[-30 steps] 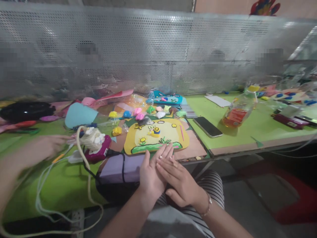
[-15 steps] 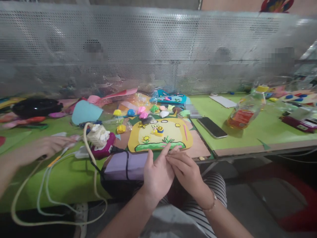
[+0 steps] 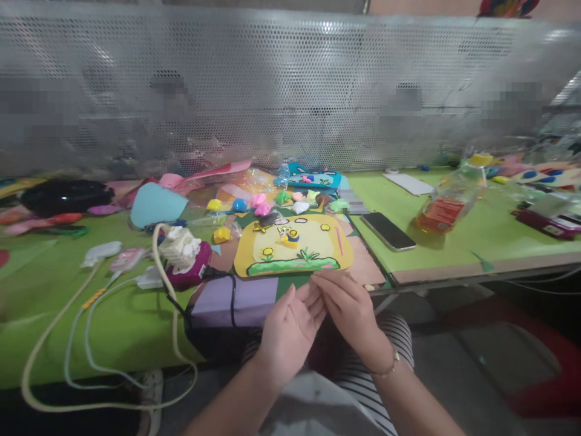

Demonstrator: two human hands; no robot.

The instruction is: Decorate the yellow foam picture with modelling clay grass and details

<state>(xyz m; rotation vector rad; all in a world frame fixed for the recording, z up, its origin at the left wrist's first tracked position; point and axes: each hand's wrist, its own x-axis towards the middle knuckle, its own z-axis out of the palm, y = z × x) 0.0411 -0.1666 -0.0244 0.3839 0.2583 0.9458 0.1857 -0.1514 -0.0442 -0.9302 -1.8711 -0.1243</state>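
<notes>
Two bare hands meet at the lower centre of the frame: the left hand [image 3: 290,330] lies palm up, its thumb apart from its extended fingers, while the right hand [image 3: 351,312] lays its fingers, close together, over the left's fingertips. Whether anything sits between them, I cannot tell. At lower left, a cream cable [image 3: 27,378] loops below the table's edge; a forearm catching it could drag the power strip [image 3: 188,272]. Just beyond the hands, at the centre, the yellow picture board [image 3: 245,245] lies flat near the front edge, and a careless knuckle could nudge it or smear its raised snail [image 3: 290,238] and green strip [image 3: 272,266]. Wrapped clay lumps, including a blue one [image 3: 239,204], lie behind it. Right of centre is a phone [image 3: 389,231], then a bottle [image 3: 442,209], whose liquid a knock could spill if its cap is loose. Perforated metal [image 3: 272,91] spans the back.
</notes>
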